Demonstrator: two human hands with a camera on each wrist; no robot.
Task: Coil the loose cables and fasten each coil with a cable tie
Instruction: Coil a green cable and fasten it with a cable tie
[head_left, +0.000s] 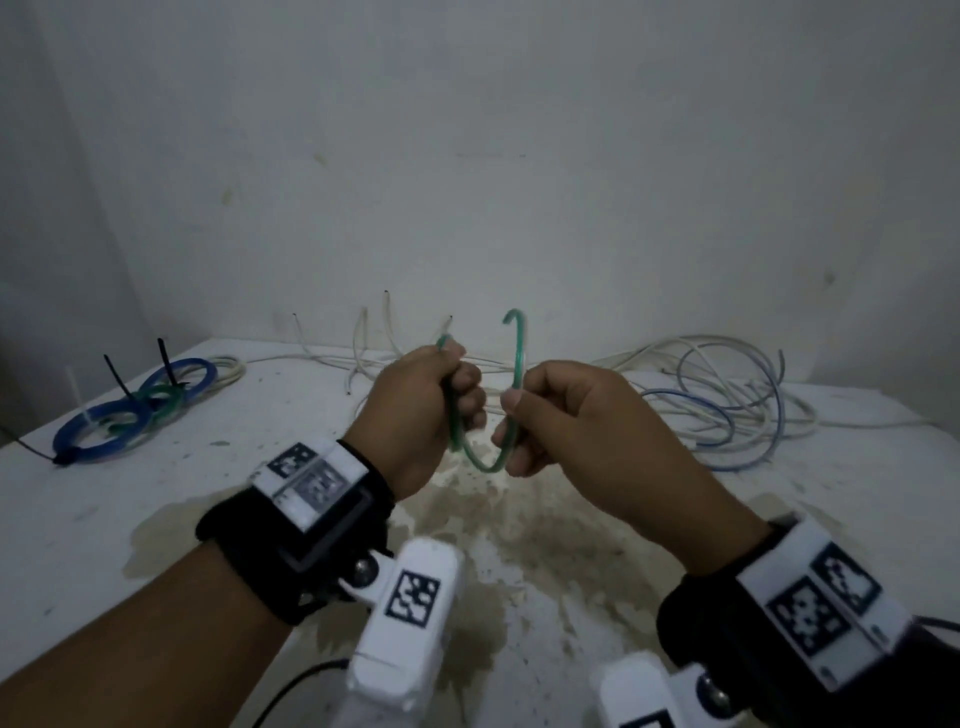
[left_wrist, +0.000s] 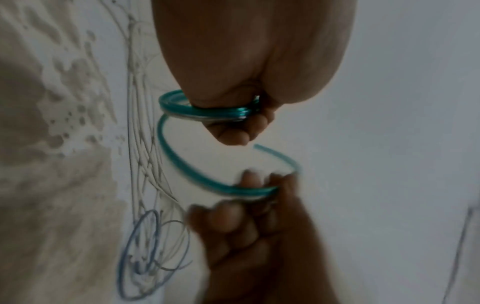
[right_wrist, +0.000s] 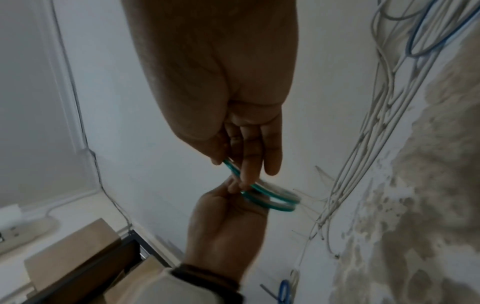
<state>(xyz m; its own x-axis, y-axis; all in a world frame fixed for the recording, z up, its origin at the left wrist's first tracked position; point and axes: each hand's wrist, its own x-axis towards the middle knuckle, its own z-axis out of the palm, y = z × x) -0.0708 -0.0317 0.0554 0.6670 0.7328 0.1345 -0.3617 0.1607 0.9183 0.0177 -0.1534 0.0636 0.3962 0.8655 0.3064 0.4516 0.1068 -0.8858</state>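
A short green cable (head_left: 488, 465) hangs in a loop between my two hands above the white table (head_left: 208, 499). My left hand (head_left: 460, 395) grips its coiled turns in a fist; the left wrist view shows those green turns (left_wrist: 207, 112) wrapped at my fingers. My right hand (head_left: 511, 415) pinches the cable's other side between thumb and fingers, and the free end (head_left: 511, 314) curls upward above it. In the right wrist view the green cable (right_wrist: 272, 202) lies between both hands.
Several coils (head_left: 135, 410) of blue, green and white cable fastened with black ties lie at the table's left. A tangle of loose white and blue cables (head_left: 727, 395) spreads along the back and right. The table's near middle is stained brown (head_left: 519, 535).
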